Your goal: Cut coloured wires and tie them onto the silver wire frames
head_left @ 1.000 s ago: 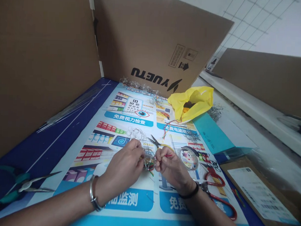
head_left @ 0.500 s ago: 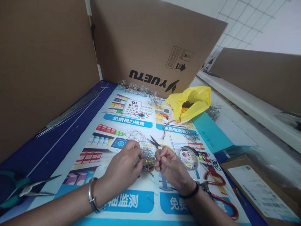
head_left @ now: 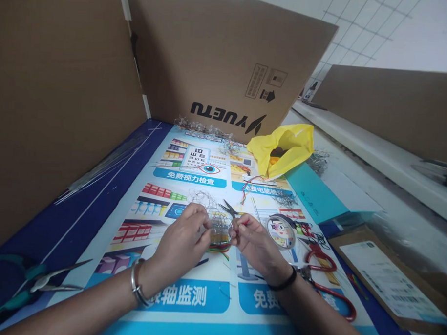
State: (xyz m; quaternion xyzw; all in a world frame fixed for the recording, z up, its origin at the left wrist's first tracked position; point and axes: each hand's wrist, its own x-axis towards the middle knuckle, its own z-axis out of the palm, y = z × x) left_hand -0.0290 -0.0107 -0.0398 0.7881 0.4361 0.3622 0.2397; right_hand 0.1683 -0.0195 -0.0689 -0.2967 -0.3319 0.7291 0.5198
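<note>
My left hand (head_left: 182, 242) and my right hand (head_left: 255, 243) meet over a printed poster (head_left: 193, 181), both pinched on a small tangle of thin silver wire and coloured threads (head_left: 220, 234). Red and green strands hang out below the bundle. The left wrist wears a metal bangle, the right a black band. Small pliers with yellow handles (head_left: 229, 209) lie just beyond my fingers.
Cardboard walls (head_left: 65, 84) stand at left and back. A yellow bag (head_left: 281, 147) and a teal sheet (head_left: 314, 192) lie at back right. A round tape roll (head_left: 281, 231) and red-handled pliers (head_left: 329, 288) lie to the right, teal-handled pliers (head_left: 32, 278) at far left.
Both hands have shifted slightly up and away while still working the wire bundle. The grip is unchanged.
</note>
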